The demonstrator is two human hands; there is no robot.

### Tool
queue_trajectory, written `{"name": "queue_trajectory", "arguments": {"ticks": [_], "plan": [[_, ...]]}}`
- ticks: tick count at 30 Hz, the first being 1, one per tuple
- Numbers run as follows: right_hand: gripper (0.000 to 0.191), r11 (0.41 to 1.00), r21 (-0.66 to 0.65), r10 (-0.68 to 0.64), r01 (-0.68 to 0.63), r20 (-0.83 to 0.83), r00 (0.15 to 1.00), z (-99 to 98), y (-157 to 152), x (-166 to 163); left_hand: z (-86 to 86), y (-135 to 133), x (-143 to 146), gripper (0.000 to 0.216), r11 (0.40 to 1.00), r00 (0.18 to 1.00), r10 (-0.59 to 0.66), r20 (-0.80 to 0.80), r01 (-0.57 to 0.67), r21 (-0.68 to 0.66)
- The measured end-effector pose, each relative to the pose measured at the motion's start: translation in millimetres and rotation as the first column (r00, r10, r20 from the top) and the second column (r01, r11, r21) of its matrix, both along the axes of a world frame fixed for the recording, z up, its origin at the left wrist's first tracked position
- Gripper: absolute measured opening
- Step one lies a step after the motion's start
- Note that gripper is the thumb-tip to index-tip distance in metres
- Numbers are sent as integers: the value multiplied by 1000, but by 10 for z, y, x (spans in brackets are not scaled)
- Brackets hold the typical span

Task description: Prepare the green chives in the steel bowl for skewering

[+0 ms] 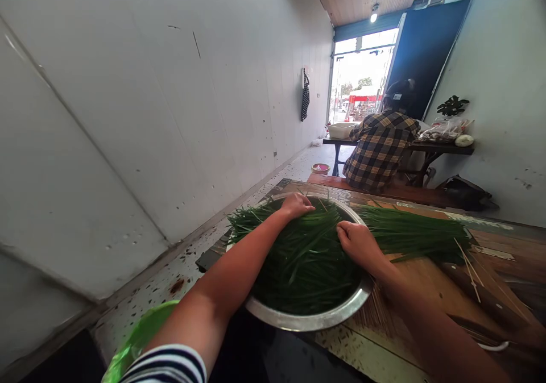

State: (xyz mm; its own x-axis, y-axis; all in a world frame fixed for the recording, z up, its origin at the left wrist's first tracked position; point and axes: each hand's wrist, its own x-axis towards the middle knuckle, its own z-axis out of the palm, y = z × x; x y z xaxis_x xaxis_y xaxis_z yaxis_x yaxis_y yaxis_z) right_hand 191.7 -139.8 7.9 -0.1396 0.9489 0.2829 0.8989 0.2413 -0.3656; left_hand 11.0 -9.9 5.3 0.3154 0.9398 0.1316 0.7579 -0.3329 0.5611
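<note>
A wide metal basin [307,321] full of long green garlic chives [298,275] stands in front of me. My left hand [297,205] is closed on chives at the basin's far side, its fingertips pinched together. Just right of those fingertips, a thin stick [322,204] pokes up among the leaves. My right hand [357,240] is closed at the basin's right rim, with chive ends at its curled fingers. Whether either hand also grips a stick, I cannot make out. More chives [409,230] lie in a flat pile on the table to the right.
Thin wooden skewers [375,312] lie right of the basin, near a cutting board [420,286] and a dark-handled knife [482,292]. A lime-green lined bin [139,337] is at lower left. Beyond the table [490,244], a person in plaid [377,150] sits on a bench.
</note>
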Motion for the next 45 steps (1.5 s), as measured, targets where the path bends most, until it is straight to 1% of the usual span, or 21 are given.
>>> {"name": "queue_trajectory", "arguments": {"ticks": [2,5,10,14,17,21,24,26,29,31,36,38,42,45], "plan": [[27,1000,-1,2,-2,0,1000,-2,3,0,6,-7,15,24,1000,999,20,31,-19,-9],[27,1000,0,3,-3,0,1000,0,2,-1,20,-23,16,24,996,988,80,133,-76,-37],[27,1000,6,11,-11,0,1000,2,-6,-2,1,-28,-10,27,987,932,160,326,-139,-86],[28,1000,10,20,-20,-2,1000,-8,-2,0,-3,-35,-6,29,982,892,187,413,-162,-95],[27,1000,11,25,-25,-6,1000,-11,-3,0,16,-50,7,29,985,890,170,423,-152,-75],[27,1000,8,25,-25,-12,1000,-7,-10,-1,49,-54,0,24,984,928,162,336,-176,13],[27,1000,8,24,-23,-14,1000,-5,-12,2,54,-36,-11,23,978,931,175,322,-203,56],[26,1000,9,22,-21,-15,1000,-6,-10,4,47,-25,-10,23,979,915,173,363,-200,38],[26,1000,8,18,-18,-14,1000,-10,-6,8,33,-27,7,25,985,864,170,474,-154,-71],[27,1000,7,17,-17,-15,1000,-12,-5,10,24,-35,19,25,985,833,167,528,-121,-121],[27,1000,9,21,-21,-19,1000,-12,-13,12,-15,-14,17,28,981,786,189,589,-120,-153],[27,1000,9,26,-25,-22,999,-11,-18,11,-35,5,14,30,979,783,198,590,-130,-156],[28,1000,6,31,-30,-28,999,-7,-21,9,-51,11,29,27,986,805,164,570,-118,-118],[28,1000,3,29,-29,-29,999,-3,-17,8,-45,-6,49,26,988,813,153,562,-106,-115]]}}
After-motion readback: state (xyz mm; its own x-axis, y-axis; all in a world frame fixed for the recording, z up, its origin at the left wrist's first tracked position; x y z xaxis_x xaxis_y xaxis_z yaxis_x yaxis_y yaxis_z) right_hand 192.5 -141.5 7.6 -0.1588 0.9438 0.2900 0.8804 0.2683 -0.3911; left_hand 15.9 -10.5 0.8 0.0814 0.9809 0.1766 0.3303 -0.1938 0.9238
